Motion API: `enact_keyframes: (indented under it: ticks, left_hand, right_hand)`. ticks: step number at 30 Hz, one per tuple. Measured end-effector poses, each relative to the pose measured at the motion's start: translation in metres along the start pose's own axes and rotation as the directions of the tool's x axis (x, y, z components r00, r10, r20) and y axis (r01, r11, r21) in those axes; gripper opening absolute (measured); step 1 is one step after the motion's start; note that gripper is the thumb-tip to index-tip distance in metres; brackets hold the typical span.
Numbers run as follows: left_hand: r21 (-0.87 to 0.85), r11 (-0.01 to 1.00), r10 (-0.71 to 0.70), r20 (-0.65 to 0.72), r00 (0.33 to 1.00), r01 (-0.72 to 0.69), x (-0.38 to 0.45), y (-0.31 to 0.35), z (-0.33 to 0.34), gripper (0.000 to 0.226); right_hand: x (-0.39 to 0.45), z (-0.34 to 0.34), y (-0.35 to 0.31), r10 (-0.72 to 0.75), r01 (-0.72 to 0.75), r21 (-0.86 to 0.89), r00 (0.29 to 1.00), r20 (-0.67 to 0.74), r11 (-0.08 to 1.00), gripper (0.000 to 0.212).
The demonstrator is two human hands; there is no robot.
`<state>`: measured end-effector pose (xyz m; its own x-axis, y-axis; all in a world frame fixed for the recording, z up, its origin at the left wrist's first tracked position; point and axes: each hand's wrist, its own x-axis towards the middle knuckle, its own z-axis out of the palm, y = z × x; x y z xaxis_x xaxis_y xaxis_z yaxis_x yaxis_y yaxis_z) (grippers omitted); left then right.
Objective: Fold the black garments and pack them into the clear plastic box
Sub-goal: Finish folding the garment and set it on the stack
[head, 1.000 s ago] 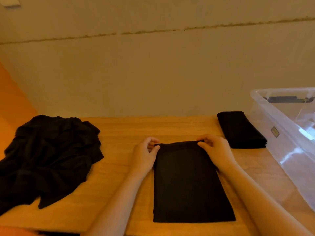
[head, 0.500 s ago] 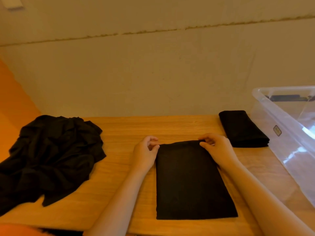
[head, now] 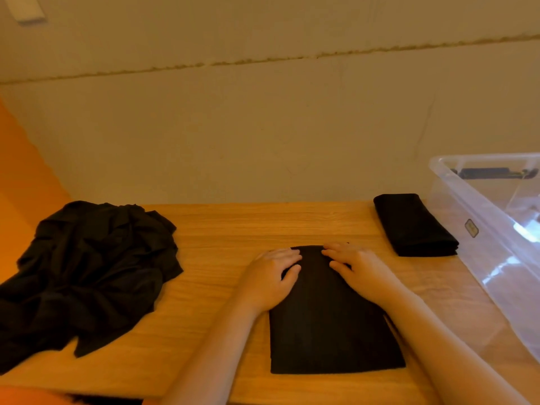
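Head view — your left hand (head: 270, 276) and right hand (head: 358, 271) lie flat-fingered on the folded garment's (head: 330, 331) far end, its long axis running near-to-far toward you.

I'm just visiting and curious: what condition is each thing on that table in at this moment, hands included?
Garment under the hands: folded into a flat rectangle on the table.
Garment by the box: folded compactly, untouched.
Pile at the left: crumpled, unfolded.
Clear plastic box: open, no lid on; no folded garment visible inside.
Left hand: flat, pressing the garment's far end.
Right hand: flat, pressing the same end.
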<state>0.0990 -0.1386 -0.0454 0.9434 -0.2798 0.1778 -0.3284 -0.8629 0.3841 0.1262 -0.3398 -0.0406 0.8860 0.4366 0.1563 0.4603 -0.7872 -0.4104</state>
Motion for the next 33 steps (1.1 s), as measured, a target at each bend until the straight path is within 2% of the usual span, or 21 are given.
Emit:
enact_keyframes:
  ticks: [3, 6, 8, 10, 12, 14, 16, 18, 20, 22, 23, 27, 29, 31, 33]
  left_hand:
    - [0.116, 0.990, -0.093, 0.160, 0.983, 0.075, 0.007, 0.001, 0.001, 0.052]
    - [0.182, 0.979, -0.136, 0.268, 0.954, 0.088, 0.009, 0.004, -0.003, 0.059]
    - [0.125, 0.985, -0.151, 0.255, 0.955, 0.122, 0.007, 0.005, -0.006, 0.060]
    - [-0.049, 0.978, -0.194, 0.123, 0.973, 0.201, -0.001, 0.007, -0.009, 0.055]
    - [-0.195, 0.952, -0.249, -0.036, 0.968, 0.237, -0.022, 0.015, -0.013, 0.048]
    - [-0.248, 0.950, -0.230, -0.147, 0.962, 0.189, -0.053, 0.031, -0.016, 0.042]
    - [-0.269, 0.957, -0.164, -0.187, 0.968, 0.110, -0.088, 0.050, -0.017, 0.039]
    - [-0.269, 0.960, -0.113, -0.124, 0.986, 0.077, -0.120, 0.066, -0.014, 0.043]
    - [-0.129, 0.989, -0.071, 0.012, 0.997, 0.072, -0.139, 0.071, -0.006, 0.063]
    - [0.064, 0.998, -0.028, 0.079, 0.996, 0.023, -0.147, 0.067, 0.003, 0.091]
    - [0.109, 0.994, -0.027, 0.093, 0.995, 0.016, -0.148, 0.064, 0.006, 0.095]
    - [0.150, 0.988, 0.011, 0.095, 0.995, -0.026, -0.152, 0.062, 0.010, 0.093]
    - [0.187, 0.981, 0.038, 0.078, 0.996, -0.052, -0.154, 0.060, 0.009, 0.095]
    - [0.211, 0.974, 0.080, 0.030, 0.996, -0.084, -0.159, 0.056, 0.010, 0.078]
    - [0.182, 0.975, 0.144, -0.068, 0.987, -0.130, -0.166, 0.056, 0.011, 0.065]
  right_hand:
    - [0.004, 0.001, 0.001, 0.147, -0.130, -0.145, 0.983, 0.110, 0.981, 0.049]
    - [0.002, -0.001, 0.003, 0.278, -0.249, -0.208, 0.952, 0.127, 0.946, 0.054]
    - [0.000, -0.004, 0.007, 0.328, -0.305, -0.189, 0.939, 0.101, 0.933, 0.055]
    - [-0.007, -0.009, 0.008, 0.341, -0.328, -0.135, 0.936, 0.087, 0.935, 0.054]
    - [-0.024, -0.018, 0.003, 0.304, -0.303, -0.038, 0.952, 0.035, 0.952, 0.053]
    - [-0.051, -0.027, -0.011, 0.199, -0.197, 0.076, 0.980, -0.026, 0.977, 0.052]
    - [-0.082, -0.029, -0.033, 0.089, -0.092, 0.138, 0.996, 0.031, 0.986, 0.055]
    - [-0.110, -0.020, -0.052, 0.007, -0.017, 0.059, 0.985, 0.173, 0.998, 0.068]
    - [-0.126, -0.008, -0.058, -0.012, 0.030, -0.067, 0.966, 0.259, 0.997, 0.097]
    - [-0.135, -0.002, -0.052, 0.020, 0.026, -0.169, 0.964, 0.264, 0.985, 0.107]
    - [-0.138, -0.001, -0.050, 0.034, 0.014, -0.182, 0.967, 0.254, 0.983, 0.109]
    - [-0.146, 0.002, -0.052, 0.035, 0.031, -0.249, 0.966, 0.257, 0.968, 0.118]
    - [-0.148, 0.004, -0.050, 0.037, 0.041, -0.290, 0.965, 0.259, 0.956, 0.118]
    - [-0.154, 0.004, -0.048, 0.002, 0.077, -0.367, 0.977, 0.211, 0.927, 0.112]
    - [-0.167, 0.005, -0.045, -0.019, 0.062, -0.332, 0.991, 0.132, 0.941, 0.071]
